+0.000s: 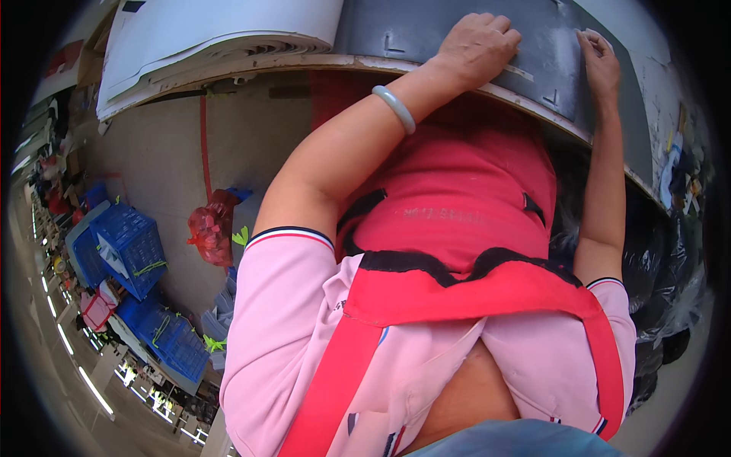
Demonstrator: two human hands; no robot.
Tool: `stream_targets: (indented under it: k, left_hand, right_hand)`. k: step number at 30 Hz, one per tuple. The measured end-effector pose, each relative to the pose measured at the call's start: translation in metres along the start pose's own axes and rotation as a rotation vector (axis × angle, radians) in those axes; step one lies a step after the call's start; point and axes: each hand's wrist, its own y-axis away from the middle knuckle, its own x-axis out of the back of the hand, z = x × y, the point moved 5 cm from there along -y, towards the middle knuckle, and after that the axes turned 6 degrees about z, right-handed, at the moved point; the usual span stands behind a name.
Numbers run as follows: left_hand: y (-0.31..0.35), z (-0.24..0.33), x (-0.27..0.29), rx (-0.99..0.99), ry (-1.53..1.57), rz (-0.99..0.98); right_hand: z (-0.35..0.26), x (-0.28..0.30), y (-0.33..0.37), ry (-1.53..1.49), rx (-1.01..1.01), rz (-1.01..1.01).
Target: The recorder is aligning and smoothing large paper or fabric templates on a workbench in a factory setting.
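Note:
My left hand point(481, 50) is curled closed above a dark grey board point(426, 30) that lies on the worktable. Its fingertips are turned away, so whatever it may hold is hidden. Over the board's right part, my right hand point(601, 67) has thumb and fingers pinched together. A tiny whitish bit shows at those fingertips, too small to name. Between the hands the board has a pale, powdery smear point(563, 53). Small L-shaped marks appear on its surface, and a short light strip point(519, 73) lies along its near edge, by my left hand.
A thick stack of large white sheets point(228, 27) lies on the table left of the board. Blue plastic crates point(129, 244) and a red plastic bag point(213, 228) are lower left. Dark plastic bags point(647, 259) crowd the right side. The table's edge point(365, 65) runs before my body.

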Motion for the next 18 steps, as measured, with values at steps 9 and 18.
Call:
stream_targets:
  k: [9, 18]
  left_hand:
    - [-0.002, -0.005, 0.017, 0.184, -0.063, -0.227]
    - [-0.002, 0.001, 0.01, 0.167, -0.058, -0.18]
  right_hand:
    - [-0.086, 0.015, 0.096, -0.059, -0.006, -0.437]
    - [-0.104, 0.016, 0.126, 0.16, 0.264, -0.479]
